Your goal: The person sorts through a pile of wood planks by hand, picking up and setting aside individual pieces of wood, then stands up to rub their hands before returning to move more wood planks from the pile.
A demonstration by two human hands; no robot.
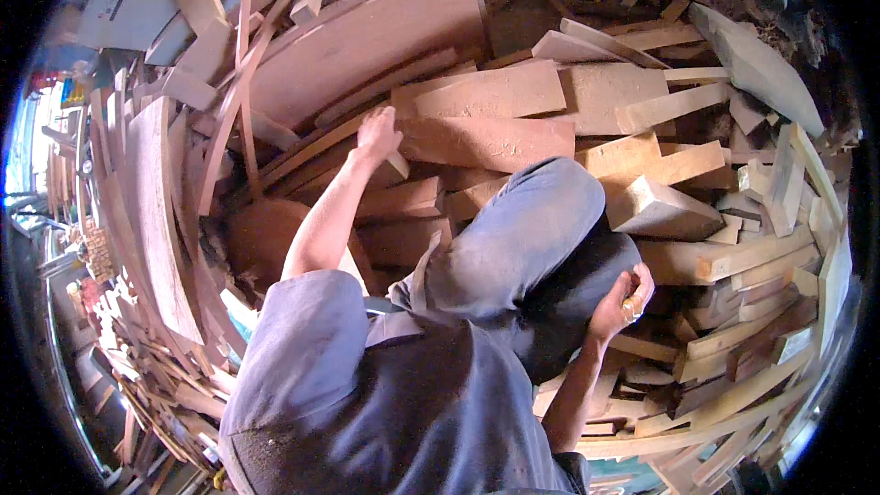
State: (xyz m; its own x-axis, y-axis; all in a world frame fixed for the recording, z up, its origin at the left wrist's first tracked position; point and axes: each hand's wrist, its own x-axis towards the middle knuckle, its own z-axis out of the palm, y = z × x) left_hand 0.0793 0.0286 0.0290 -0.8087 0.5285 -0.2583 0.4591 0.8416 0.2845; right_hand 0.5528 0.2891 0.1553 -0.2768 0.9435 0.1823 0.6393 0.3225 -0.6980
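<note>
My left hand (379, 136) reaches forward over the wood pile with its fingers curled down. The pale end of a small piece of wood (398, 165) shows right under the fingers, and the hand appears closed on it; the rest of that piece is hidden. Just right of this hand lies a wide reddish board (490, 144), with another board (486, 92) behind it. My right hand (623, 302) is beside my bent knee, its fingers loosely bent and apart with nothing visible in them. A yellowish band (632, 309) circles one finger.
Thick, broad planks (367, 46) slope behind my left hand. Long thin slats (244, 82) cross upright on the left, beside a tall curved board (163, 211). Stacked offcuts (761, 261) and a chunky block (662, 209) fill the right side. A white panel (128, 0) stands far left.
</note>
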